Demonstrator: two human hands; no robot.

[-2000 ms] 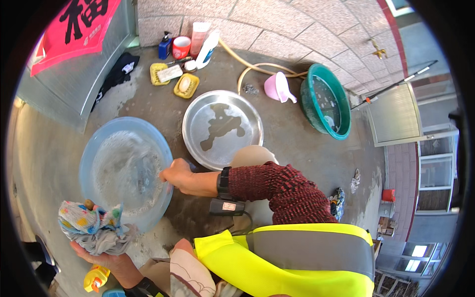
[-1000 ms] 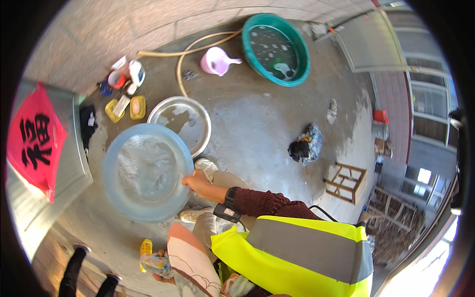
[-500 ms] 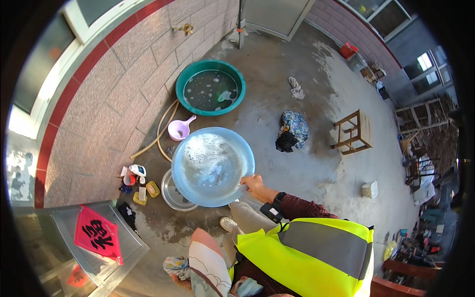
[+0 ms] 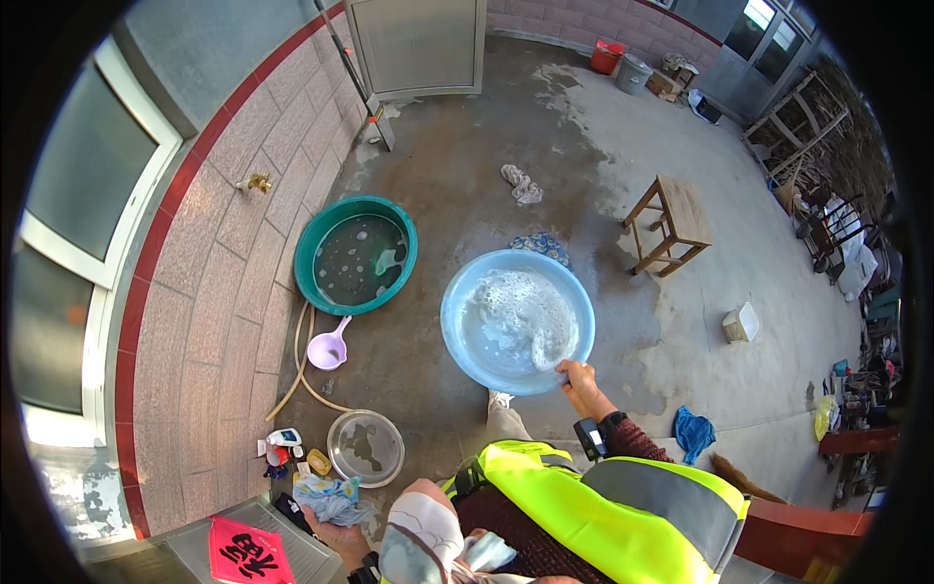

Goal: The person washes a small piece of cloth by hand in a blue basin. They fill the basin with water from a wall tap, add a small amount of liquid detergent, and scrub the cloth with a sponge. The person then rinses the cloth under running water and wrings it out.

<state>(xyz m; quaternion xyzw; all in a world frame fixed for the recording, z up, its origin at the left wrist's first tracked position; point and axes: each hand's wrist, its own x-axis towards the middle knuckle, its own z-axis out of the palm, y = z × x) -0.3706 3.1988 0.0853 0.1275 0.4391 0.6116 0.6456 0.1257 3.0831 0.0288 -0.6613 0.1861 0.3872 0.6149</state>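
Note:
My right hand [image 4: 580, 387] grips the near-right rim of a light blue basin [image 4: 452, 336], which holds foamy, sudsy water. The basin is held up over the floor in front of me. At the lower left, my left hand [image 4: 336, 535] holds a bunched pale cloth [image 4: 333, 500] with coloured patterns. Part of a blue patterned cloth [image 4: 541, 246] shows past the basin's far edge; the rest is hidden. Below and left of the blue basin, a shallow metal basin [image 4: 389, 457] rests on the floor. A light-coloured fabric [image 4: 423, 526] lies over my left arm.
A green tub [image 4: 407, 277] of cloudy water stands by the left wall, with a lilac dipper [image 4: 328, 350] and a hose [image 4: 298, 375] near it. Bottles [image 4: 284, 438] cluster by the wall. To the right are a wooden stool [image 4: 681, 214], a white container [image 4: 741, 323] and a blue cloth [image 4: 693, 434].
The blue basin has swung right with my right hand, uncovering the metal basin and covering most of the patterned cloth. My left hand with its cloth has come into view. The view has turned.

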